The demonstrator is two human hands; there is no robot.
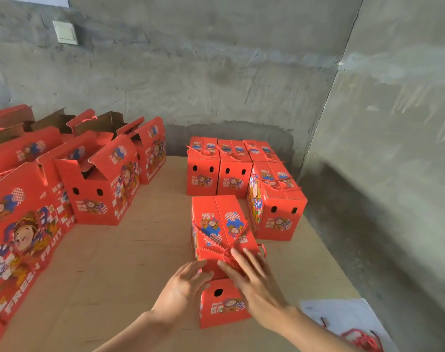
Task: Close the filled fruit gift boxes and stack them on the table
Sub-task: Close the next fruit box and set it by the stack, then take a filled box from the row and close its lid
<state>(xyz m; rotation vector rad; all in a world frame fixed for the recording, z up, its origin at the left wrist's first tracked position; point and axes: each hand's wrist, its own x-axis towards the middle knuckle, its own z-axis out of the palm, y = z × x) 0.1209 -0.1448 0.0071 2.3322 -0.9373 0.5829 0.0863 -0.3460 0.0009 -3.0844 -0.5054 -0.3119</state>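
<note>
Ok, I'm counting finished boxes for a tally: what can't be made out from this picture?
Head view:
- Front box: contents hidden by its closed flaps; near top edge covered by left hand and right hand.
- Open boxes: insides hidden by their walls and flaps.
- Large box: cut by left edge.
- Red cords: cut by bottom edge.

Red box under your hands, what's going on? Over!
Left hand and right hand open, resting on gift box. Gift box closed, cord across lid, on table. Closed boxes just beyond; open boxes left.
</note>
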